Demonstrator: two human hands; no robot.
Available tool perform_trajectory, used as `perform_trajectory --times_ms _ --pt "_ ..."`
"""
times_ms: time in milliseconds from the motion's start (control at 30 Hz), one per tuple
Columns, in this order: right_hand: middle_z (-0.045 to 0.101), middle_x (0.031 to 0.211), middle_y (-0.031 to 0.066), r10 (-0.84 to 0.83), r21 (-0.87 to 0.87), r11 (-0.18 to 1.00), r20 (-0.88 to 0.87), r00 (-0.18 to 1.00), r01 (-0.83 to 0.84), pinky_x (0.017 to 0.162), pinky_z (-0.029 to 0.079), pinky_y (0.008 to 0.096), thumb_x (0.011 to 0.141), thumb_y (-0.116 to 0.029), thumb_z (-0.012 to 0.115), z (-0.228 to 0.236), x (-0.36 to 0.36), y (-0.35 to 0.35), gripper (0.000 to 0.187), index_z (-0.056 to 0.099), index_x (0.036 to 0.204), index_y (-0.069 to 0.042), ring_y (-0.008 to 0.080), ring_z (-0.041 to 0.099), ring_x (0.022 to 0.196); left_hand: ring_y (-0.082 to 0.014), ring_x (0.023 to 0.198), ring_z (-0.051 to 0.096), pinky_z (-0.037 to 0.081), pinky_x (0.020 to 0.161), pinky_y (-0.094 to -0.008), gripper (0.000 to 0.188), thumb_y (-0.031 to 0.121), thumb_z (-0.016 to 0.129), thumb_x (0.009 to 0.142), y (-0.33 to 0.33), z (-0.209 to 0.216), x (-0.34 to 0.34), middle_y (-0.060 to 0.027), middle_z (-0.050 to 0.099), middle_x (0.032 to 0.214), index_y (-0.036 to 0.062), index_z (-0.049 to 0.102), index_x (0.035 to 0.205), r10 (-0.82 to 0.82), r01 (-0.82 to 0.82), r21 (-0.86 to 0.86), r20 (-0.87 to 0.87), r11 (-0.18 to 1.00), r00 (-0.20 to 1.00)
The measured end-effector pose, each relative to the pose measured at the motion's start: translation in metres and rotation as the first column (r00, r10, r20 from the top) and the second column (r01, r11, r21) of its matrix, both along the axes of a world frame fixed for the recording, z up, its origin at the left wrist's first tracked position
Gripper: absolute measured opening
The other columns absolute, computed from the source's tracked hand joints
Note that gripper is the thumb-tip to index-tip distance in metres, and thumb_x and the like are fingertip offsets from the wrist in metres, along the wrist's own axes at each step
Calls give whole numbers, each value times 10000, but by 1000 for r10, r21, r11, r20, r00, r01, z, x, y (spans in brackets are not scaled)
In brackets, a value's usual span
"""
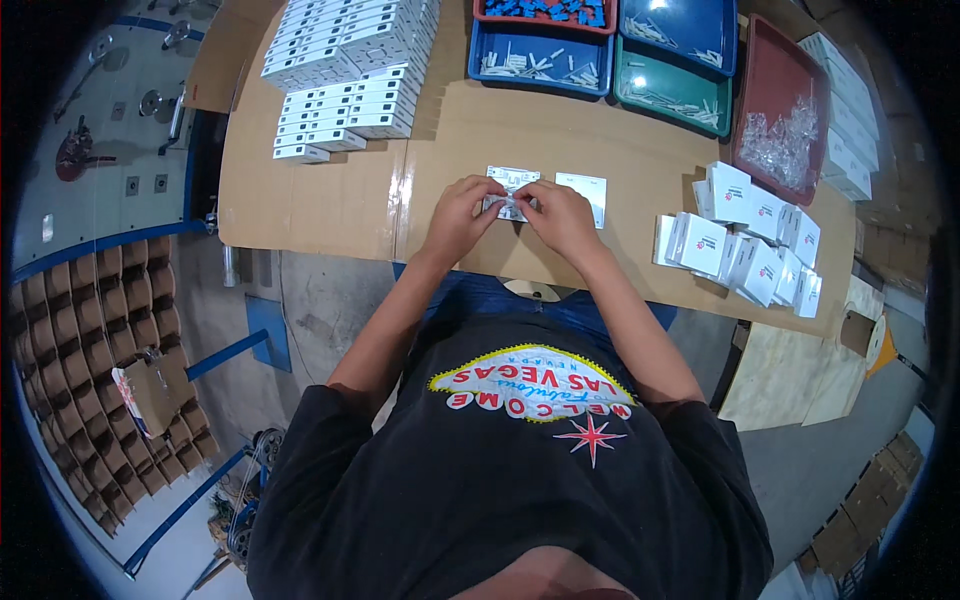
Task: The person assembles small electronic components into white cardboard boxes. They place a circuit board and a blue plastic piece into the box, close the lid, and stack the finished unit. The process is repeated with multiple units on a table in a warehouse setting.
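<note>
A square white plastic housing [513,176] with moulded ribs lies on the cardboard-topped table in front of me. My left hand [466,214] rests on its left side, thumb and fingers drawn together in a pinch. From the right, my right hand [562,217] meets it over the middle of the housing, also pinching. The fingertips nearly touch, and whatever small piece they hold is too hidden to make out. Just beyond my right hand lies a flat white square plate [594,192], partly covered by that hand.
Tall stacks of white housings [345,110] stand at the back left. Bins at the back hold small parts: a blue bin [540,88], a green bin [668,112] and a red tray [765,70] with clear pieces. White packaged units [745,235] are piled at right on the table [330,205].
</note>
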State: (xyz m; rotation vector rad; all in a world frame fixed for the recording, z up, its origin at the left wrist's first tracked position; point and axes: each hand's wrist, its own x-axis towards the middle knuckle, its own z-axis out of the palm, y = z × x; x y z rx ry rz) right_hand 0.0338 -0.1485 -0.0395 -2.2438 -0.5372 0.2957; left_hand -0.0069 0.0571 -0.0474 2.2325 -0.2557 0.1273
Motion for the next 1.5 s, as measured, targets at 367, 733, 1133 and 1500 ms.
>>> perform_trajectory --times_ms 367,733,1133,1500 --pt "643 1047 75 -41 -35 998 98 994 45 719 569 455 913 -179 699 -13 -8 4 149 740 999 -65 308 701 883 -329 1000 665 521 905 -409 217 96 757 886 0 -13 3 -123 705 1061 50 740 1097 55 -53 125 -9 991 998" --pt "674 1043 68 -65 -40 997 72 995 68 766 571 461 917 -171 676 -14 -8 4 143 753 993 -77 316 707 905 -294 941 669 501 843 -426 151 167 774 865 -6 -9 1 -59 732 1008 70 753 979 146 -153 199 52 968 988" --pt "695 1020 83 -36 -74 997 9 999 37 819 557 451 930 -168 672 -11 6 0 150 769 1016 -92 318 702 954 -272 905 667 484 819 -413 100 170 774 850 -13 -12 -1 -40 700 947 111 756 929 222 -222 117 13 968 975" --pt "686 1006 50 17 -156 988 51 999 -9 781 560 420 894 -148 695 -14 16 -3 118 762 987 -119 278 706 901 -277 724 684 525 710 -409 116 192 761 860 -20 -2 1 -70 688 889 94 769 923 198 -176 230 -72 957 978"
